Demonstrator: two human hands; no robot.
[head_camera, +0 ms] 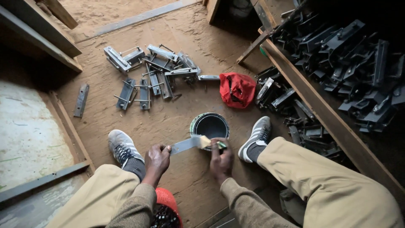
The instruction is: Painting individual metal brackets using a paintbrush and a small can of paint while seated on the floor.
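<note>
Dusty wooden floor [168,118], you're sitting over the paint tin [209,126]. Your left hand [157,158] is gripping a bare metal strip [183,145] just beside the tin; your right hand [221,159] is closing on the brush [206,142], bristles touching the strip. Unpainted brackets [152,71] are waiting beyond the tin; black-painted parts [346,63] are piling right of it. Judging midway.

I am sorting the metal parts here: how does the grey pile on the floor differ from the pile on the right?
The grey pile is bare, light metal; the right pile looks black. The grey pile lies spread on the open floor; the right pile is heaped densely behind a wooden beam. Both hold similar bracket-like parts.
</note>
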